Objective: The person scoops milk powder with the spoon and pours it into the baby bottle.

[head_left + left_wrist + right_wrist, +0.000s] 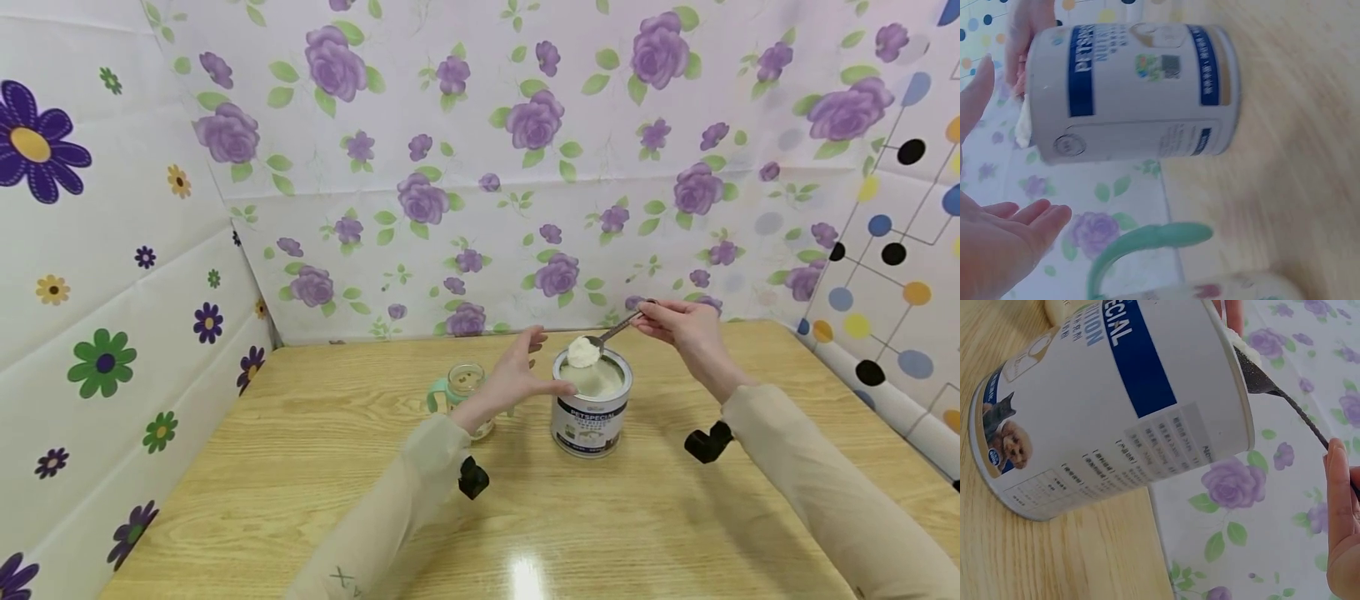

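Note:
My right hand (686, 333) pinches the handle of a dark metal spoon (621, 324) between thumb and fingers. A heaped mound of pale powder (583, 352) fills the spoon's bowl, held just over the mouth of a white tin (588, 425). Inside that upright tin shows more powder (600, 382), below the rim. My left hand (517, 375) is spread beside the tin's left side, thumb reaching toward the near rim. In the left wrist view a gap separates the left hand (1013, 240) from the tin, and its palm holds nothing.
Left of the tin stands a glass bottle (467, 377) with mint-green handles, lidless and partly behind my left wrist. Both stand on a wooden table (315, 467). Floral sheeting (420, 250) hangs along the back, with patterned sheets at either side.

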Demonstrator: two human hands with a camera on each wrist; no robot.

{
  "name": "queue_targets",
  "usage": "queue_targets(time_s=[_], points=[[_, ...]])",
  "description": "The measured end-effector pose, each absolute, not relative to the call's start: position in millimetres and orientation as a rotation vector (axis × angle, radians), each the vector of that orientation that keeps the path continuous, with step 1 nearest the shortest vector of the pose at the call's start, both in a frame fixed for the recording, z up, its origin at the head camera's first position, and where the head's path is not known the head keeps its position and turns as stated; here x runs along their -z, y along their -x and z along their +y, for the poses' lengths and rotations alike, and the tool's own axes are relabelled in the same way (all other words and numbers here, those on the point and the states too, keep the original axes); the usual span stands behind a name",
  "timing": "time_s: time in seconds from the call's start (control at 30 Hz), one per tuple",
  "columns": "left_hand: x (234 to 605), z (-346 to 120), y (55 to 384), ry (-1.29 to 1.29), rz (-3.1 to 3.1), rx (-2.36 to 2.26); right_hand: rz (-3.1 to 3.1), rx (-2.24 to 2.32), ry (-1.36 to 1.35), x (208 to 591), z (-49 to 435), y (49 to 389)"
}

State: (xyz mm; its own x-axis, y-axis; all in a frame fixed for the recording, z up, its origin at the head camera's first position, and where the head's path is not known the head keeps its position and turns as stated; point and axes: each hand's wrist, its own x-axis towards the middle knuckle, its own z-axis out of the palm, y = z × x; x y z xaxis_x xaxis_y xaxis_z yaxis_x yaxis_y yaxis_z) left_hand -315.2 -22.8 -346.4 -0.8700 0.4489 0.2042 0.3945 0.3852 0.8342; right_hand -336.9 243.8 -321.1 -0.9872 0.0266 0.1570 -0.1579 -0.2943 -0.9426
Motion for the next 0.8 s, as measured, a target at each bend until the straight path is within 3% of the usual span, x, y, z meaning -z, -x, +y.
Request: queue_targets(time_s=[0.8], points=[[323,-104,320,-0.766,2.569,-1.66,-1.742,-2.617,-0.124,301,198,341]])
